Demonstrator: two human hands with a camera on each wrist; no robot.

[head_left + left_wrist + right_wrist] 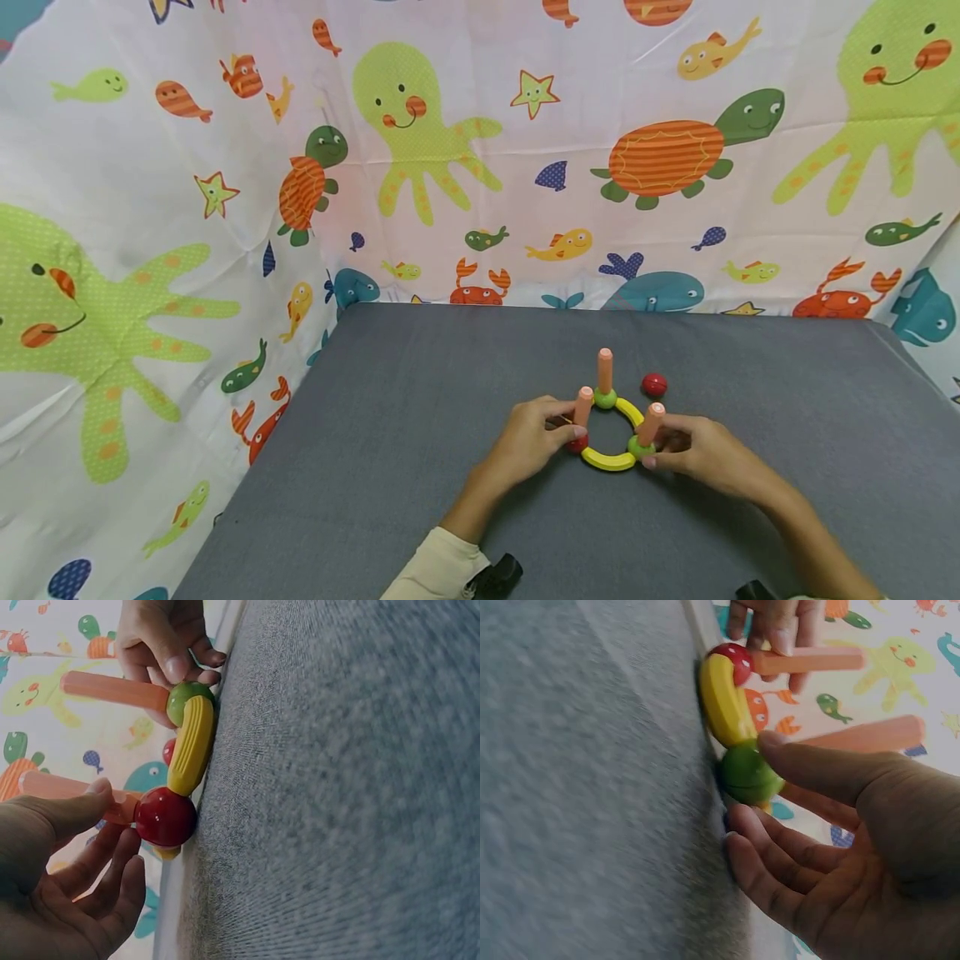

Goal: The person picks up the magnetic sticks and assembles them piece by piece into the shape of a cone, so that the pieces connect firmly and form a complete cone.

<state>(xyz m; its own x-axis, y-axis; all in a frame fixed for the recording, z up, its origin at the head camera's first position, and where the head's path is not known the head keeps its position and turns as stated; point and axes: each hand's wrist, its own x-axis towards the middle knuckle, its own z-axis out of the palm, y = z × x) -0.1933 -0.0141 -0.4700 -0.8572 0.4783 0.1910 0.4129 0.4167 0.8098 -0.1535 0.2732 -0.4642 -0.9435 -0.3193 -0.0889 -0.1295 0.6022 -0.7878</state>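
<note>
On the grey cloth lies a small ring of yellow curved pieces (608,460) joined by balls, with three peach-orange sticks standing up from it. My left hand (531,437) pinches the stick (64,787) on the red ball (166,817) between thumb and fingers. On the other side, my right hand (701,454) holds the near green ball (748,772), thumb on it by the foot of its stick (874,735) and fingers curled around its other side. At the back, another green ball (604,399) carries the third stick (605,371), touched by neither hand.
A loose red ball (655,385) lies just behind the ring, to the right. The grey cloth-covered table (420,358) reaches back to a white curtain (450,242) printed with sea animals, which also hangs along the left side.
</note>
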